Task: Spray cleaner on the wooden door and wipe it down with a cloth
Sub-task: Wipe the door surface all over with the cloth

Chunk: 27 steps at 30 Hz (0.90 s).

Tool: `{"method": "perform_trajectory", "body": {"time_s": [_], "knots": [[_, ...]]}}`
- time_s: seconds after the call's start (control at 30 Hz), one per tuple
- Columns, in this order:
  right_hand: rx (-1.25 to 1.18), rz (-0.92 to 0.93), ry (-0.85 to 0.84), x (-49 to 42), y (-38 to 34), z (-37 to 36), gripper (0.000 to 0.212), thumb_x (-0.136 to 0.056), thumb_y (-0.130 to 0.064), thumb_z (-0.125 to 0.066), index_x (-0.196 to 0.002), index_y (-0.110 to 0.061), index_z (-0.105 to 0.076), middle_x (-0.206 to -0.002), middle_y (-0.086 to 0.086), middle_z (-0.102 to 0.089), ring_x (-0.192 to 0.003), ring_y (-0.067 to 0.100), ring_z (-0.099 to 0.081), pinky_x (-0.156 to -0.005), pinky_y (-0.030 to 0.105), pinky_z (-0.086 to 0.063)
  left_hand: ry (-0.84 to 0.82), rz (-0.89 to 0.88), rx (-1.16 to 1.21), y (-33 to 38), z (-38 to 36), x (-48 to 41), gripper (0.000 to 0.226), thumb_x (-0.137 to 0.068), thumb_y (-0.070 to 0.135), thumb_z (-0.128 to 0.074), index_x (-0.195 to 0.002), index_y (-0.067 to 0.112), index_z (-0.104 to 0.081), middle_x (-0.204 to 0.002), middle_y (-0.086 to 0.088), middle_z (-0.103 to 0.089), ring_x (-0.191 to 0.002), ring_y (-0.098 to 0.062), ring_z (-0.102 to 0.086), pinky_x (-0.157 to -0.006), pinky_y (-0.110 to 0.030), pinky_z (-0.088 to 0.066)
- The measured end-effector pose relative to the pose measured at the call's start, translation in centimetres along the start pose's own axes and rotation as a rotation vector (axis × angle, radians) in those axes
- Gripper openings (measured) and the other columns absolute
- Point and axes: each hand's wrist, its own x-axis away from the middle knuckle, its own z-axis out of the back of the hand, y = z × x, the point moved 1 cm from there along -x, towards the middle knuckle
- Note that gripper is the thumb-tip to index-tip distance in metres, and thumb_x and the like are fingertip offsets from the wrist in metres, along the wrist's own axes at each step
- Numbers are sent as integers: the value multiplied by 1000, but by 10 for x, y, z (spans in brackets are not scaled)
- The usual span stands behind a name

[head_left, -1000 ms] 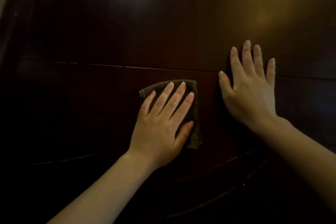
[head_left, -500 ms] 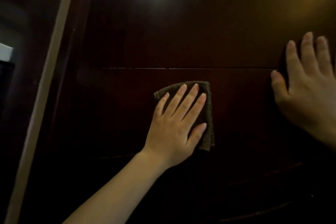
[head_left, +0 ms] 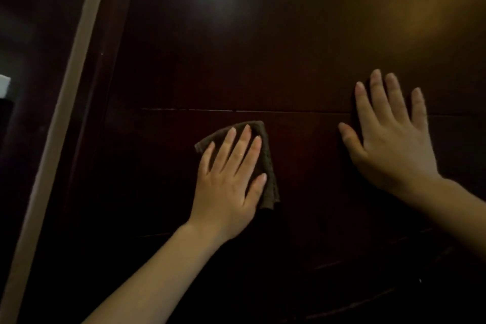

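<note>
A dim, close view of a dark wooden door, seen from the head of the person cleaning it. No brand, label or writing can be read anywhere.

At the far left a small white object [head_left: 4, 85] shows at the edge of the view, too cut off to tell what it is. Beside it a pale strip [head_left: 65, 102], the frame or edge beside the door, runs from the lower left corner up and to the right.

The wooden door [head_left: 263, 47] fills the rest of the view, glossy, with a white glare near the top and a warm glow at the upper right. A thin horizontal seam crosses it just above the hands.

Left of centre, the left hand [head_left: 228, 181] lies flat on a dark brown cloth [head_left: 267, 166], fingers spread and extended, pressing it against the door rather than pinching it. The cloth is folded, with its long axis running roughly up and down and leaning slightly left at the top; its top edge sits just below the seam, and its lower end shows beside the thumb.

To the right, well apart from the cloth, the right hand [head_left: 389, 144] rests palm-flat on the bare door, fingers spread and pointing up across the seam, holding nothing.
</note>
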Motion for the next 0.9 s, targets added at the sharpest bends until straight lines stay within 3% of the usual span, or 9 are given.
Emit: {"method": "perform_trajectory", "body": {"time_s": [0.23,0.43,0.6,0.73,0.9], "knots": [[-6,5,3,1,-1,-1,79,-84,-59,-2,-149,-15,-1,-156,6,9,-142,17,16,-114,43,11,-38,-259,-3,-12,0,12,54,-97,47,-17,-144,22,-23,-151,2,-20,-141,-17,-16,-114,-40,-12],[1,-22,-18,0,-2,-1,78,-85,-58,-7,-150,-15,-3,-157,6,9,-139,15,19,-112,42,13,-12,33,38,-12,0,17,54,-97,45,-19,-144,19,-18,-151,3,-14,-141,-17,-11,-112,-41,-7],[-22,-7,-6,-6,-21,4,73,-88,-51,-12,-150,-12,-7,-157,8,8,-142,20,15,-112,47,11,-70,-143,15,-18,-1,40,54,-97,47,-16,-145,22,-19,-151,2,-16,-142,-15,-10,-113,-40,-7],[-15,120,9,-18,-54,1,73,-87,-53,-14,-150,-16,-11,-158,10,4,-144,24,9,-113,48,8,-50,-78,47,-21,-2,42,54,-96,45,-25,-145,22,-21,-151,2,-16,-141,-16,-12,-113,-39,-6],[-7,97,62,-26,-75,-11,72,-89,-55,-13,-150,-16,-9,-158,10,1,-145,25,7,-110,51,11,-40,-87,52,-29,-2,44,54,-97,46,-20,-145,23,-20,-151,3,-16,-141,-16,-13,-113,-39,-6]]}}
